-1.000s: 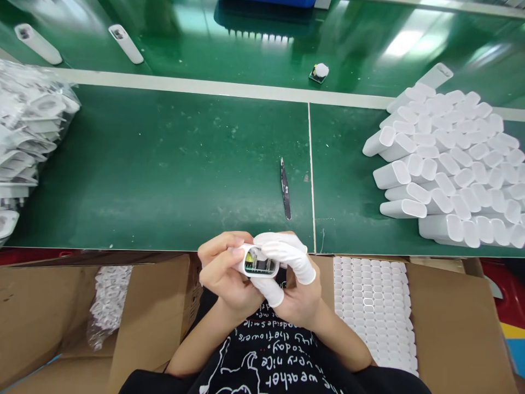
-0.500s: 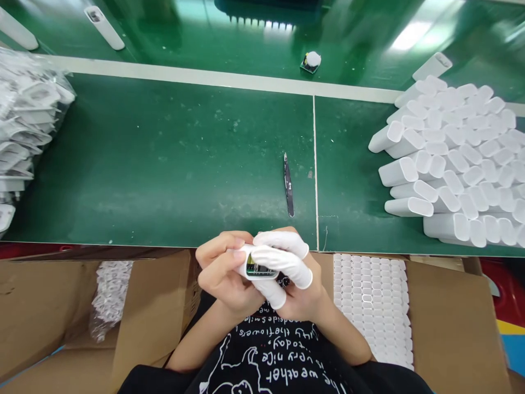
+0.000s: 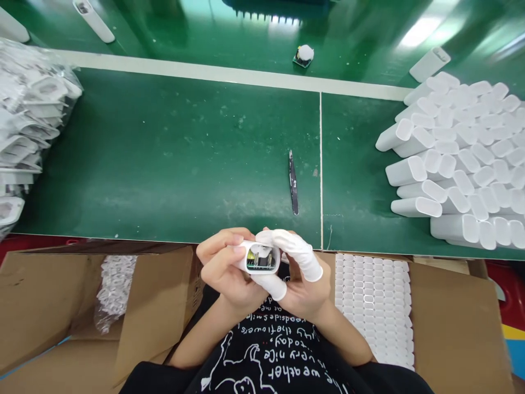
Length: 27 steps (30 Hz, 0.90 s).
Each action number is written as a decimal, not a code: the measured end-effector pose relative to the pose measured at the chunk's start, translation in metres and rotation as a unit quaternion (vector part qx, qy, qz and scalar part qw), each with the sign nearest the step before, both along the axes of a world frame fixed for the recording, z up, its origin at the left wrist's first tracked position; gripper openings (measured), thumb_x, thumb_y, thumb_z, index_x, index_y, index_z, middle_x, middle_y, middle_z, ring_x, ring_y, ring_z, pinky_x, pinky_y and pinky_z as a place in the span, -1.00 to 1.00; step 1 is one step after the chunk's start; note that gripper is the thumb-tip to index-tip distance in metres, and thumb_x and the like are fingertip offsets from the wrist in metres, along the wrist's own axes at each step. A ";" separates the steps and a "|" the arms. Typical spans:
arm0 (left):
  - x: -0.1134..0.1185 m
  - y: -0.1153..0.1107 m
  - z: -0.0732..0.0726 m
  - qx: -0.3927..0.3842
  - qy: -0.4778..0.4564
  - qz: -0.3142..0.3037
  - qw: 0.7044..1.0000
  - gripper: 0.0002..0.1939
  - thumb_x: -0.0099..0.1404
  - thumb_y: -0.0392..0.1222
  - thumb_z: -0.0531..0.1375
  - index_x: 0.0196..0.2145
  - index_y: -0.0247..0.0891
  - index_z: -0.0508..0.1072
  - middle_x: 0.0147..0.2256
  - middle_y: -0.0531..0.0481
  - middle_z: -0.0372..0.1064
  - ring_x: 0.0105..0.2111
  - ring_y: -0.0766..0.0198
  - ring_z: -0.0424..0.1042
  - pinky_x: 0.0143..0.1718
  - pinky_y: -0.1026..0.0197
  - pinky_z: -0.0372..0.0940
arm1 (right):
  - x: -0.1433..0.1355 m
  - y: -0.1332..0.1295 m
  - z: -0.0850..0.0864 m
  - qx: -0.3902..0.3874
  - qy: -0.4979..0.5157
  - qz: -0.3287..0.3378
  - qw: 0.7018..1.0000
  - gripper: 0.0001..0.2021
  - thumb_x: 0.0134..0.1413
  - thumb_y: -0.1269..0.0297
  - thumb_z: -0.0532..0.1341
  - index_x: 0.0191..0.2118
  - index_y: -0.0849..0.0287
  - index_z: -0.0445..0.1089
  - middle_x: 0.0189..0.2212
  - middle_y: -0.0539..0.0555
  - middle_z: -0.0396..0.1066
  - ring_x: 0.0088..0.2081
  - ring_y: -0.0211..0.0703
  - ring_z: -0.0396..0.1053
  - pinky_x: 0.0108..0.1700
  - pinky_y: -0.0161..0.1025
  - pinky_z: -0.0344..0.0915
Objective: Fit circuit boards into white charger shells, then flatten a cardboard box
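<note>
Just past the table's front edge, my left hand (image 3: 229, 268) is closed around a white plastic housing (image 3: 243, 261) with rounded ends. The housing's open end faces me, and a green circuit board (image 3: 261, 261) with dark and yellow parts shows inside. My right hand (image 3: 301, 273) wears white finger cots; its thumb is under the housing's rim and its bent fingers are at the far right side, so it steadies the open end. Black tweezers (image 3: 293, 183) lie on the green table beyond my hands.
White housings (image 3: 459, 153) are stacked at the right. Bagged white plastic parts (image 3: 36, 120) sit at the left. A small circuit board with a white top (image 3: 304, 55) lies beyond the pale strip (image 3: 197, 70). Cardboard boxes (image 3: 151, 312) stand below the table's edge, one with packed white pieces (image 3: 373, 306).
The gloved fingers of my right hand have lifted off the housing's open end and bent to its far right, uncovering more of the circuit board. The view has shifted slightly.
</note>
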State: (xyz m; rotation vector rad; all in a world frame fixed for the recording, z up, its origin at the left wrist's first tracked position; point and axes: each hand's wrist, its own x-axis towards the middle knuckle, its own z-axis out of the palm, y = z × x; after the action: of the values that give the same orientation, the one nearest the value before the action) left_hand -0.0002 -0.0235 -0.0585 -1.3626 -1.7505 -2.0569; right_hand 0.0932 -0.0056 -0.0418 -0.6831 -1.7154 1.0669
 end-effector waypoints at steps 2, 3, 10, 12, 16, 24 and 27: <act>-0.001 -0.001 -0.001 -0.003 0.008 -0.002 1.000 -0.72 0.22 -0.30 0.32 -0.22 -0.19 0.26 -0.22 0.05 0.17 -0.39 0.42 0.34 -0.45 0.28 0.40 | -0.001 0.001 0.001 0.022 -0.017 -0.002 1.000 -0.47 0.11 0.37 0.35 0.19 0.05 0.28 -0.07 0.14 0.50 -0.04 -0.03 0.50 -0.02 -0.07 0.54; -0.001 -0.001 -0.001 -0.003 0.010 0.002 1.000 -0.72 0.22 -0.29 0.32 -0.23 -0.19 0.26 -0.22 0.05 0.18 -0.39 0.42 0.34 -0.45 0.28 0.40 | -0.001 0.002 0.001 0.034 -0.024 -0.001 0.999 -0.48 0.11 0.37 0.35 0.18 0.04 0.29 -0.07 0.13 0.50 -0.05 -0.04 0.50 -0.03 -0.08 0.54; 0.005 0.001 0.005 -0.001 -0.011 0.022 1.000 -0.79 0.29 -0.27 0.26 -0.28 -0.16 0.24 -0.26 0.06 0.16 -0.47 0.42 0.33 -0.53 0.26 0.38 | 0.003 0.006 0.001 0.122 -0.055 -0.004 0.991 -0.55 0.20 0.34 0.27 0.19 0.02 0.28 -0.12 0.13 0.48 -0.10 -0.05 0.51 -0.01 -0.04 0.55; 0.005 0.002 0.006 0.005 -0.002 0.004 1.000 -0.80 0.31 -0.23 0.25 -0.28 -0.17 0.23 -0.26 0.06 0.15 -0.47 0.44 0.34 -0.54 0.27 0.37 | 0.004 0.006 0.001 0.144 -0.062 0.002 0.988 -0.60 0.24 0.34 0.23 0.18 0.03 0.30 -0.12 0.15 0.47 -0.10 -0.05 0.51 -0.01 -0.05 0.55; 0.005 0.005 0.005 0.022 -0.008 0.014 1.000 -0.82 0.33 -0.28 0.24 -0.29 -0.20 0.24 -0.27 0.09 0.14 -0.47 0.48 0.35 -0.54 0.32 0.34 | 0.001 0.005 0.003 0.113 -0.060 0.006 0.992 -0.72 0.26 0.32 0.23 0.07 0.08 0.36 -0.11 0.15 0.47 -0.05 -0.10 0.49 0.03 -0.11 0.53; 0.014 0.013 0.005 0.035 -0.059 0.073 0.995 -0.74 0.22 -0.27 0.32 -0.30 -0.16 0.26 -0.28 0.10 0.16 -0.49 0.43 0.36 -0.52 0.26 0.37 | -0.006 0.000 -0.008 -0.042 0.072 0.011 0.996 -0.50 0.03 0.41 0.40 0.10 0.00 0.34 -0.13 0.06 0.50 -0.05 -0.10 0.47 0.08 -0.04 0.49; 0.012 0.010 0.006 0.024 -0.056 0.037 0.997 -0.60 0.08 -0.27 0.42 -0.27 -0.15 0.27 -0.27 0.09 0.13 -0.48 0.41 0.35 -0.54 0.25 0.39 | -0.004 0.001 -0.008 -0.081 0.098 0.013 0.992 -0.53 0.07 0.18 0.40 0.10 -0.01 0.35 -0.11 0.07 0.47 -0.05 -0.10 0.47 0.05 -0.07 0.50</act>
State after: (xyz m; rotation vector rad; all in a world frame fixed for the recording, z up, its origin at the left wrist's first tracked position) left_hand 0.0121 -0.0134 -0.0525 -1.1734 -1.7541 -2.1590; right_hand 0.0895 -0.0048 -0.0501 -0.6359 -1.4832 1.2586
